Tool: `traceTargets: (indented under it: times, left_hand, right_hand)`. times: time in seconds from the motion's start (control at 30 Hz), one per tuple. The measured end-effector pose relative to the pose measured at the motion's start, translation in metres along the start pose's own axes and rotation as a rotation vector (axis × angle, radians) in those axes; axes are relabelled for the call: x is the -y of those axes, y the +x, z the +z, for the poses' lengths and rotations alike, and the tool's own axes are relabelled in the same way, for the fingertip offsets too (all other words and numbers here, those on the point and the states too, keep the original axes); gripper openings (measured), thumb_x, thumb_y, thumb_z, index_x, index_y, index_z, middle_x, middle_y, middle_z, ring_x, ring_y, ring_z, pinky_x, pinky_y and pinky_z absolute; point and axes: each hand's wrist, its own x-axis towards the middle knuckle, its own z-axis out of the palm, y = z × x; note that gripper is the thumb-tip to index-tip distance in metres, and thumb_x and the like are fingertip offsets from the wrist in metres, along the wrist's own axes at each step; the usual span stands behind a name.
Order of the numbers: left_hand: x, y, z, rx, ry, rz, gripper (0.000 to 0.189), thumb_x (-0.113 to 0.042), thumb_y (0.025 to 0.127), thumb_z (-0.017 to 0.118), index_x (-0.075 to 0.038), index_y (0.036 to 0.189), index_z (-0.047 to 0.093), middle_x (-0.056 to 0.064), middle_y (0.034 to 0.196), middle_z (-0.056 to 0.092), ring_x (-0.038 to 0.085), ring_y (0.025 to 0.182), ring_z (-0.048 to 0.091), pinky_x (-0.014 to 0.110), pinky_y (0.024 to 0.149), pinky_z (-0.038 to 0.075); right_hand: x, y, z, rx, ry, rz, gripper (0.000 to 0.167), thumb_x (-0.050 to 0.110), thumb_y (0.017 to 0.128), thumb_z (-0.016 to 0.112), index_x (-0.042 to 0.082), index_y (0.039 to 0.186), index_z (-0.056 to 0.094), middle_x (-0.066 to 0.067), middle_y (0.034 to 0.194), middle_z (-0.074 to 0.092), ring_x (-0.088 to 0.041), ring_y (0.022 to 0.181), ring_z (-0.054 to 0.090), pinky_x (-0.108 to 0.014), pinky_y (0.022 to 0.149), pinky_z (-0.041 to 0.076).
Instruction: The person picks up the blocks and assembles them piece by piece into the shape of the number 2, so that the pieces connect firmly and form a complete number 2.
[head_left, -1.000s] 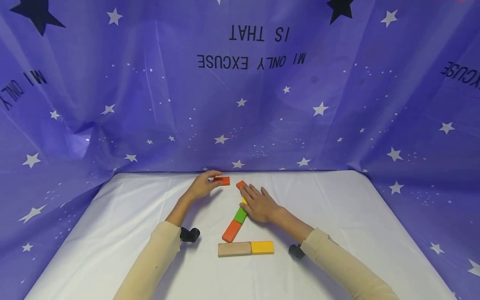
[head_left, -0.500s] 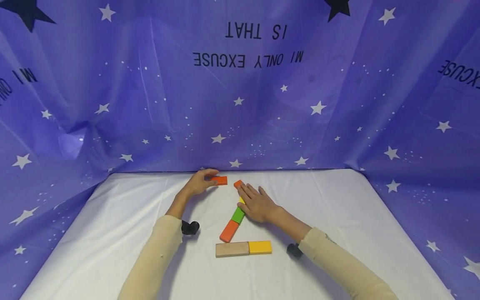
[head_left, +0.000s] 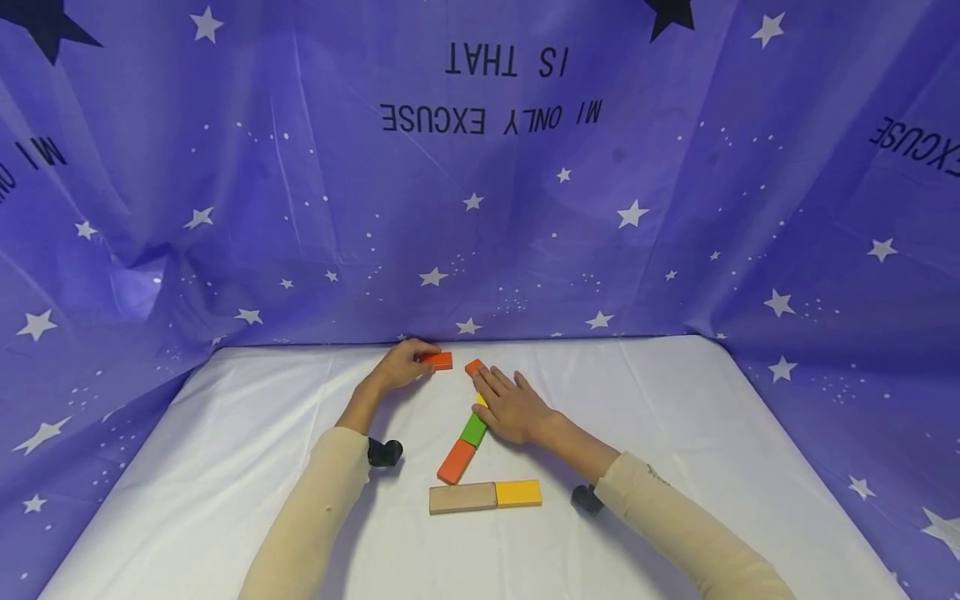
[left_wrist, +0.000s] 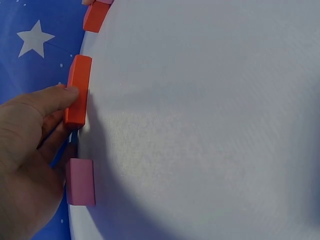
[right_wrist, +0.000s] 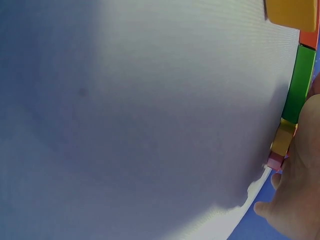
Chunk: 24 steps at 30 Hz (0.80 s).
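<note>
At the far side of the table, my left hand [head_left: 399, 367] pinches a red-orange wooden block [left_wrist: 78, 92], thumb on its near face and fingers behind. A pink block [left_wrist: 81, 182] stands below that hand's fingers in the left wrist view. My right hand [head_left: 517, 410] lies with straight fingers over the upper part of a slanting row of blocks. Showing from that row are a red-orange end block [head_left: 473, 367], a green block [head_left: 473, 431] and a red block [head_left: 456, 462]. A yellow block [right_wrist: 283, 137] and a small pink block [right_wrist: 275, 161] are partly covered by the hand.
Nearer me, a plain wood block [head_left: 462, 498] and a yellow block [head_left: 518, 493] lie end to end, just below the slanting row. A white cloth covers the table [head_left: 645, 433]. A purple star-printed curtain [head_left: 480, 250] hangs along its far edge.
The whole head view shifts slightly left. My left fingers close a little further around the red-orange block, while the right hand and the other blocks keep their places.
</note>
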Motion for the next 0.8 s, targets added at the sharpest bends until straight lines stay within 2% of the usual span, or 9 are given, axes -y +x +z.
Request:
traceTargets:
  times: [0.33,0.8]
  left_hand:
    - [-0.007,0.003,0.003,0.013,0.046,0.03,0.035,-0.002,0.092,0.066,0.003,0.127,0.066,0.023,0.128,0.061,0.036,0.117,0.054,0.05,0.102,0.043]
    - [-0.016,0.005,0.011,0.024,0.064,-0.012,0.035,-0.002,0.093,0.064,0.001,0.129,0.065,0.021,0.126,0.06,0.031,0.108,0.055,0.047,0.1,0.045]
  right_hand:
    - [0.003,-0.004,-0.006,-0.016,-0.003,-0.013,0.064,0.046,0.109,0.027,0.008,0.16,0.019,-0.01,0.165,0.014,-0.028,0.15,0.015,-0.058,0.117,0.016]
    - [0.004,-0.003,-0.007,0.005,-0.019,0.005,0.065,0.048,0.108,0.024,0.01,0.161,0.017,-0.008,0.166,0.013,-0.026,0.151,0.014,-0.056,0.118,0.015]
